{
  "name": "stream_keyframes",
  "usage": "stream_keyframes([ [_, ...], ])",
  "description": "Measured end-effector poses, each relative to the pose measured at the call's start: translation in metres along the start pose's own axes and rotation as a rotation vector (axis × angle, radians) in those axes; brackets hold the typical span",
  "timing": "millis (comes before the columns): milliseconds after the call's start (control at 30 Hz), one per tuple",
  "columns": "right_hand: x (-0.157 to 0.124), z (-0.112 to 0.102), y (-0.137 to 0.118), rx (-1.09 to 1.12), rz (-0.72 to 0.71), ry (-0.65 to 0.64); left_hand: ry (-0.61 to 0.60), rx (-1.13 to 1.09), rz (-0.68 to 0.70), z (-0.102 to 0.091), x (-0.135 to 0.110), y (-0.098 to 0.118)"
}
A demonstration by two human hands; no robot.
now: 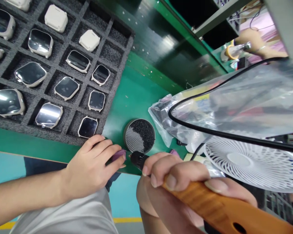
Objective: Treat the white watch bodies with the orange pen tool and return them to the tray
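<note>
Two hands meet at the bench [134, 94] edge. Left hand [92, 165] pinches a small purple piece [118, 155]; right hand [183, 180] wraps tight round an orange electric screwdriver [210, 204], its black tip [138, 160] just beside that piece. Screwing seems underway; tip needs holding straight.

Foam tray [117, 78] ahead-left of left hand [92, 165], round tin [125, 138] just ahead, bag [234, 107] and fan [254, 162] rightward, bare counter [134, 94] strip between.

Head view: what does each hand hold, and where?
Right hand grips the orange tool around its body; left hand pinches a purple piece with fingertips.
</note>
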State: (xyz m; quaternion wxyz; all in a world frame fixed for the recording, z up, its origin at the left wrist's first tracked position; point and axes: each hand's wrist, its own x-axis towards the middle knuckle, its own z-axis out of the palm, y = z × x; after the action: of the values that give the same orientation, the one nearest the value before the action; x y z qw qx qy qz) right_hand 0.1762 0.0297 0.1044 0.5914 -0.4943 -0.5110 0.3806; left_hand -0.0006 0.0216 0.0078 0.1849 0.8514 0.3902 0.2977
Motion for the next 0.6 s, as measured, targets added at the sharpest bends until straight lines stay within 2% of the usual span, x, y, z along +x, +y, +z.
stream_keyframes([
  [233,0.003,0.003,-0.002,-0.037,0.040,-0.009,0.005,-0.019,0.000,0.000,-0.001,0.001],
  [400,0.007,0.005,-0.002,-0.087,0.127,-0.140,-0.010,-0.010,0.013,-0.001,0.000,0.000],
  [600,0.006,0.001,0.009,-0.050,0.101,-0.186,0.015,-0.010,0.034,0.001,-0.001,0.000],
])
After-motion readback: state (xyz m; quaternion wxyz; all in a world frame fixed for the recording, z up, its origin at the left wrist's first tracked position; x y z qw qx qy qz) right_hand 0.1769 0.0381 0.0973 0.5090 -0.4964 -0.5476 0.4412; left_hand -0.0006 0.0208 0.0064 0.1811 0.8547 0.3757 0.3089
